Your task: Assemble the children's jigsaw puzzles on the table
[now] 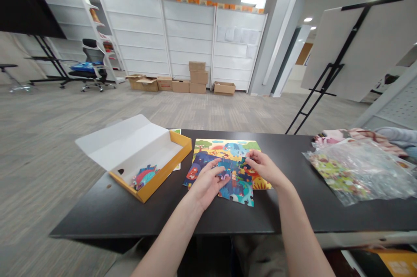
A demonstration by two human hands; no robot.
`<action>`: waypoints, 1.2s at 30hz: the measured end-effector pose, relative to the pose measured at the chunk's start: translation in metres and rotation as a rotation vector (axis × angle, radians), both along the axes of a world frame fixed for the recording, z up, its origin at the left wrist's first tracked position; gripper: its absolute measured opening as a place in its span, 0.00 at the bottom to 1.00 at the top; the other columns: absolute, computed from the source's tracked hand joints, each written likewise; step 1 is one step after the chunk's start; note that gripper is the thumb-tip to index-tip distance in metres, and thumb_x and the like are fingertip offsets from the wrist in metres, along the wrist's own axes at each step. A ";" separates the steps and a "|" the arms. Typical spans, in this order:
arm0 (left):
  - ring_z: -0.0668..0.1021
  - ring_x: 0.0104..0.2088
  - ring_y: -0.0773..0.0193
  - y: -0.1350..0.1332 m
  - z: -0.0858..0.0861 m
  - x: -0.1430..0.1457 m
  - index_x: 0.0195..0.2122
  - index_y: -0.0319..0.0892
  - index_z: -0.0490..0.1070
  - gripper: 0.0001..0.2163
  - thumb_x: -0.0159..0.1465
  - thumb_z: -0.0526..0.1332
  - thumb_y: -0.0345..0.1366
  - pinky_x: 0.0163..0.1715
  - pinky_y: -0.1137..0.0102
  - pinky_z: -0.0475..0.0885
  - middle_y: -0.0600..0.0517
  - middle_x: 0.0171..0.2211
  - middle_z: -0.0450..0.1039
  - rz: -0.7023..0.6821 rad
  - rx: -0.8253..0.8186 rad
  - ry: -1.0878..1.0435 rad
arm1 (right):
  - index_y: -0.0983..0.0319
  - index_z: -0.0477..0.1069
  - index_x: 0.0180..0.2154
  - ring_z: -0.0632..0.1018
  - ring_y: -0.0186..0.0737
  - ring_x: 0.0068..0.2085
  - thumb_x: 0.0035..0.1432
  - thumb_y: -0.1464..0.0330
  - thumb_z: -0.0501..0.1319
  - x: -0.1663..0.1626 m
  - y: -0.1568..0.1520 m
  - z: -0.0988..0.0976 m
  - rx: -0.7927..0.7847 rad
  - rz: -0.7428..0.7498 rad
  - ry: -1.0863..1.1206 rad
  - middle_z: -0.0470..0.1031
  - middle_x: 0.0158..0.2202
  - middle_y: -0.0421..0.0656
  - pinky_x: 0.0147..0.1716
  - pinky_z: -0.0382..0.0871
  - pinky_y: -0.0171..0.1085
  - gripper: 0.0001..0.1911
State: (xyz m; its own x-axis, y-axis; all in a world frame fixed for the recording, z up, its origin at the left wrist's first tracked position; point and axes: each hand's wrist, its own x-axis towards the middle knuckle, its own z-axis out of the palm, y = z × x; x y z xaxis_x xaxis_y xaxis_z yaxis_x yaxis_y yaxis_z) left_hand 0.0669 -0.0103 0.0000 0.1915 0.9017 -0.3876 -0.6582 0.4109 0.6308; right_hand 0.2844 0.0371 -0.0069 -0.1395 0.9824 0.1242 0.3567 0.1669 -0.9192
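Note:
A partly joined blue jigsaw puzzle (pixel 234 188) lies on top of a bright picture sheet with animals (pixel 203 144). Over the puzzle's left part rests my left hand (pixel 208 183), palm turned inward, its fingers apart and near or touching the pieces. At the puzzle's upper right, my right hand (pixel 262 166) pinches a dark puzzle piece (pixel 244 162) between thumb and fingers. Part of the puzzle is hidden by my left fingers. To the left, an open yellow box (pixel 163 168) with a white lid holds several loose puzzle pieces (pixel 145 176).
All this stands on a black table (pixel 302 207). On its right lie a clear plastic bag (pixel 361 170) with colourful pieces inside and folded cloths (pixel 374 138). Beyond the table are cardboard boxes (pixel 197 78), an office chair (pixel 89 66) and a board on a stand (pixel 355 47).

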 end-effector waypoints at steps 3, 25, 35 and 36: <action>0.79 0.32 0.66 0.000 -0.001 0.001 0.51 0.40 0.69 0.19 0.59 0.63 0.21 0.43 0.64 0.77 0.50 0.33 0.75 -0.009 0.014 0.007 | 0.62 0.73 0.36 0.74 0.36 0.31 0.51 0.52 0.67 -0.009 -0.005 0.009 -0.035 -0.055 0.098 0.74 0.34 0.42 0.29 0.68 0.35 0.20; 0.80 0.29 0.66 0.012 -0.005 -0.003 0.53 0.39 0.64 0.19 0.62 0.58 0.19 0.39 0.66 0.80 0.48 0.32 0.76 0.155 -0.059 -0.057 | 0.62 0.75 0.41 0.76 0.51 0.48 0.57 0.59 0.66 -0.035 -0.006 -0.016 0.163 -0.097 -0.740 0.74 0.46 0.52 0.48 0.68 0.44 0.15; 0.80 0.31 0.66 0.009 0.001 -0.002 0.50 0.41 0.65 0.16 0.63 0.57 0.20 0.37 0.69 0.78 0.49 0.34 0.76 0.170 -0.086 -0.047 | 0.58 0.66 0.34 0.75 0.39 0.32 0.58 0.64 0.58 -0.031 0.004 -0.020 0.091 -0.050 -0.220 0.73 0.31 0.40 0.34 0.70 0.38 0.05; 0.80 0.31 0.66 0.009 0.002 -0.001 0.50 0.40 0.66 0.15 0.63 0.57 0.21 0.37 0.69 0.78 0.49 0.35 0.76 0.169 -0.087 -0.046 | 0.58 0.66 0.34 0.75 0.39 0.33 0.58 0.63 0.58 -0.031 0.005 -0.020 0.098 -0.051 -0.173 0.73 0.31 0.40 0.34 0.71 0.38 0.06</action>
State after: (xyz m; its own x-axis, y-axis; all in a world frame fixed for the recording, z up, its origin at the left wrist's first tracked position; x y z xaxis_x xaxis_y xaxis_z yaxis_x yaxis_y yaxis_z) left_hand 0.0654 -0.0017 0.0020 0.0593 0.8861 -0.4597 -0.7495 0.3437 0.5658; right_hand 0.2538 0.0418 -0.0269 -0.1169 0.9733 0.1976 0.5182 0.2295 -0.8238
